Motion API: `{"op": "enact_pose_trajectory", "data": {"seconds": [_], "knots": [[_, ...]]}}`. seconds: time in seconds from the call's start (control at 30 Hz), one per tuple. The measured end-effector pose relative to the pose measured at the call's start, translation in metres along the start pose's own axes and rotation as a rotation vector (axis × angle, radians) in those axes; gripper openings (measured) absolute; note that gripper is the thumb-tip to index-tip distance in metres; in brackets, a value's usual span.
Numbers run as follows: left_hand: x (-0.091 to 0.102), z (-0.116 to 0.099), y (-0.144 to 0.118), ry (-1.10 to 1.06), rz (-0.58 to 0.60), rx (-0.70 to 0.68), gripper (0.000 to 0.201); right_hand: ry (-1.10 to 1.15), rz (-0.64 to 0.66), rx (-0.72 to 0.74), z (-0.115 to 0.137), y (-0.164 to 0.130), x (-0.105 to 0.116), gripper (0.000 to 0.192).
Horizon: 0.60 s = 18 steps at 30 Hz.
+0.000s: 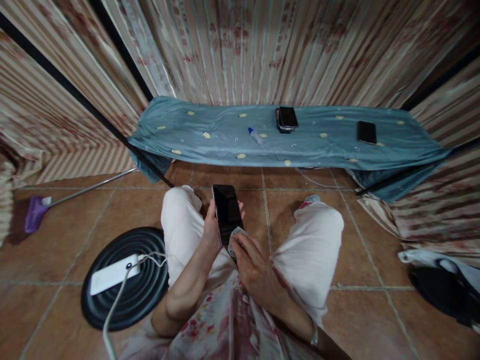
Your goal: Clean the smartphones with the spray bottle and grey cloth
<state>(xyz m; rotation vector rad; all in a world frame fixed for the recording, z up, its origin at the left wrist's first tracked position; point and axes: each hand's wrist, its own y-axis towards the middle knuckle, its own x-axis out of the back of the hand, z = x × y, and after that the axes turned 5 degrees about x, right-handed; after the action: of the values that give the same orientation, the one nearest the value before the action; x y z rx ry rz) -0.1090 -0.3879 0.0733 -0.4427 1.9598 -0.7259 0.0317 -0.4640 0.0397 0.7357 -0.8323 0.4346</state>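
Note:
A black smartphone [227,210] lies screen up in my left hand [213,226], whose fingers wrap round its back and edges. Between the fingers of my right hand [249,257] is a bunched light grey cloth [235,238], pressed on the lower end of the screen. Both hands are over my lap, between my knees. Ahead, on a bench draped in blue-green fabric [210,150], lie a small clear bottle with a blue cap [255,135], a stack of phones [287,118] and a single dark phone [366,132] farther right.
To my left, a white power bank [114,275] with a cable sits on a round black ridged base [112,312]. A purple-headed broom [35,214] lies beyond it. Black poles [71,80] and striped curtains [232,55] surround the bench. A black object [438,290] is at right.

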Motion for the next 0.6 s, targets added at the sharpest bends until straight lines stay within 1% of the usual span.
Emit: {"op": "enact_pose_trajectory", "data": {"seconds": [0.17, 0.3, 0.43, 0.53, 0.6], "knots": [[0.001, 0.005, -0.001, 0.048, -0.026, -0.036, 0.053, 0.078, -0.015, 0.065, 0.004, 0.012, 0.0, 0.053], [-0.003, 0.005, -0.005, 0.068, -0.061, 0.004, 0.053, 0.092, -0.083, 0.102, 0.005, 0.026, 0.003, 0.045], [-0.002, 0.006, -0.007, 0.051, -0.042, 0.054, 0.056, 0.109, -0.107, 0.094, 0.001, 0.036, 0.002, 0.045], [0.002, 0.011, -0.007, 0.063, -0.029, 0.031, 0.052, 0.101, -0.141, 0.101, -0.005, 0.042, -0.001, 0.045], [0.005, 0.014, -0.008, 0.076, 0.003, 0.023, 0.049, 0.09, -0.153, 0.092, -0.009, 0.045, -0.004, 0.045]]}}
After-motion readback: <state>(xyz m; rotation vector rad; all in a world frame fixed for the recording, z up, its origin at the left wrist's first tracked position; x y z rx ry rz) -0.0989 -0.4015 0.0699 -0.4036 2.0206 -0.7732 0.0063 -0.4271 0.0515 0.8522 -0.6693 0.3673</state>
